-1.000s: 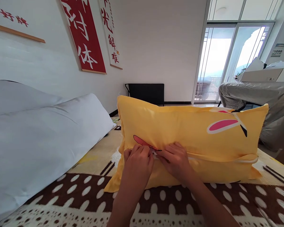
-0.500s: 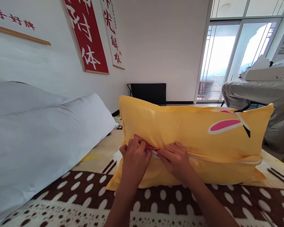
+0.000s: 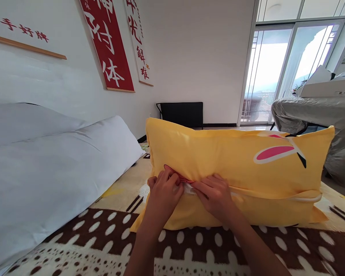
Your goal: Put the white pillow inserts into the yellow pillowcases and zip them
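Yellow pillow (image 3: 235, 168) is lying long-side-on across the spotted blanket (image 3: 103, 237) on the bed, next to a white pillow (image 3: 60, 168). Left hand (image 3: 163, 195) and right hand (image 3: 215, 195) both have their fingers pinched shut on the pillow's zipper seam (image 3: 276, 196), nearly touching each other. Looks light and squishy with a slick cover, so I'd grab right at the seam edge, not the puffy middle.

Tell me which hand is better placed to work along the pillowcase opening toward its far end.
Likely the right hand: it sits on the opening of the yellow pillowcase, which runs rightward. The left hand pinches the near end.
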A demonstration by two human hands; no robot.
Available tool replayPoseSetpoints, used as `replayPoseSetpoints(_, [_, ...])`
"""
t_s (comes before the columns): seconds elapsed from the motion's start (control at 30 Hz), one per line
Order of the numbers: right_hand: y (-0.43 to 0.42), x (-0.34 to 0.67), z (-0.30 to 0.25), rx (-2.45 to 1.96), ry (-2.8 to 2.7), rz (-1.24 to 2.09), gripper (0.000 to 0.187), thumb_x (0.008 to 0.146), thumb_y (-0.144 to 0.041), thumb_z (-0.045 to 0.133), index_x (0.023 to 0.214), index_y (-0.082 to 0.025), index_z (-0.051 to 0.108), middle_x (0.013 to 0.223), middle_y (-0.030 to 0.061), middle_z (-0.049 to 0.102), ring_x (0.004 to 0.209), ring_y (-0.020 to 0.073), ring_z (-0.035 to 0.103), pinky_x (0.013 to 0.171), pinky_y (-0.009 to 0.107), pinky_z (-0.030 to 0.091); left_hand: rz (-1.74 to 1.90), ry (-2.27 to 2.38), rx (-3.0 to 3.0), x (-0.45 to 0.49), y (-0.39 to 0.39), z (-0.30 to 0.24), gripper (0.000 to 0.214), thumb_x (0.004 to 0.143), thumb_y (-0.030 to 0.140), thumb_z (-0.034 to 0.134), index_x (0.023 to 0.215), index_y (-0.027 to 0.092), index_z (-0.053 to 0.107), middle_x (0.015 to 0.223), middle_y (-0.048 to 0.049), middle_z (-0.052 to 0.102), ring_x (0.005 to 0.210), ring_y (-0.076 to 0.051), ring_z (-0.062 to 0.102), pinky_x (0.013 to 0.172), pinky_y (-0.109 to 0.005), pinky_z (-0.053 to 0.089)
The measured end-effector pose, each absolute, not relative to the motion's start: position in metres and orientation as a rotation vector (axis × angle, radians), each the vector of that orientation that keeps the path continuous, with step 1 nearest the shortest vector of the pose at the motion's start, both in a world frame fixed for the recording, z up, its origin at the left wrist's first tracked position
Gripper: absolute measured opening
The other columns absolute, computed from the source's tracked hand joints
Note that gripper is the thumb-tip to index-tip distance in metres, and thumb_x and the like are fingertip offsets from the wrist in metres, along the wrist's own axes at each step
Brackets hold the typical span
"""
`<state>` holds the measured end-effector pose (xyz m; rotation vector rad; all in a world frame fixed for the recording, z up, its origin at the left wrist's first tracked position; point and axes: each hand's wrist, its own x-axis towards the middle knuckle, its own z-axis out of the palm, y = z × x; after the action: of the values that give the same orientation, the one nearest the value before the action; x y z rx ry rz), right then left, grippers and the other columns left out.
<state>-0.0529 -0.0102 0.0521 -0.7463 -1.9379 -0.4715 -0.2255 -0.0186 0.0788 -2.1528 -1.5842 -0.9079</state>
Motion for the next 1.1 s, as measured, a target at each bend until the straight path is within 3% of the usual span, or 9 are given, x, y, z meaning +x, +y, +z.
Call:
replayPoseSetpoints(0.53, [-0.008,-0.057,0.049,-0.745,-1.945,-0.502,0.017,0.086,-0.013,0.053,0.076,-0.02,0.065,0.056,-0.0025,0.056,0.058,0.0105,0.048,0.064,0.027,0.03,-0.953,-1.493,-1.906,-0.225,-0.02,0.077,0.017,0.077,0.012,0.048,0.064,0.02,0.041,0.078,-0.0024,0.057,0.08,-0.02,0.052,0.076,-0.038,0.027])
replayPoseSetpoints(0.77, [-0.006,-0.055,0.048,-0.722,-1.935,-0.476,0.016,0.087,-0.014,0.053,0.078,-0.02,0.065,0.058,-0.0026,0.057,0.058,0.0104,0.047,0.064,0.027,0.03,-0.947,-1.514,-2.45,-0.255,-0.02,0.084,0.02,0.091,0.027,0.036,0.076,0.021,0.048,0.079,0.0,0.059,0.078,-0.016,0.054,0.079,-0.033,0.033])
replayPoseSetpoints(1.1, [-0.006,-0.054,0.049,-0.712,-1.937,-0.454,0.019,0.086,-0.011,0.052,0.074,-0.02,0.065,0.055,-0.0029,0.054,0.057,0.0104,0.043,0.062,0.026,0.028,-1.005,-1.605,-2.382,-0.242,-0.02,0.082,0.016,0.087,0.021,0.036,0.073,0.02,0.045,0.077,-0.0002,0.059,0.073,-0.015,0.054,0.077,-0.034,0.032])
